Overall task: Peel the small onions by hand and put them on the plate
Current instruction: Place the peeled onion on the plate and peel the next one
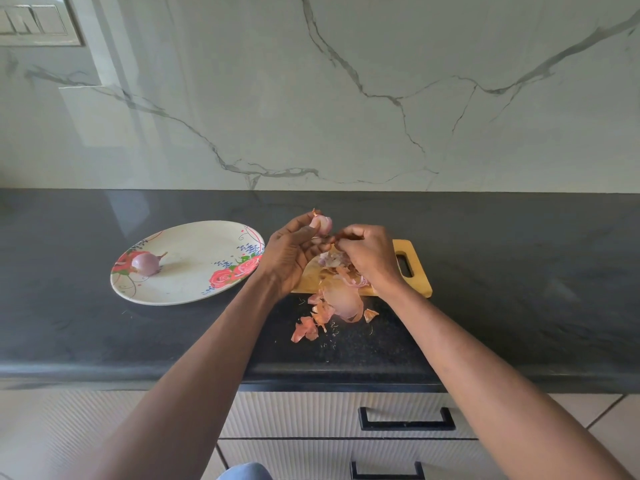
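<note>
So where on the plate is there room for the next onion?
The plate is bare across its middle and right side, between the peeled onion at its left and the rose print by the left hand. It is crowded on the cutting board and the counter in front, where the skins lie.

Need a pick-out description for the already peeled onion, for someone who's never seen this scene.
Start at the dark countertop and find the oval floral plate left of the wooden cutting board. The peeled onion lies on the plate's left side. It is the only onion resting untouched; the other onion is held in the left hand.
</note>
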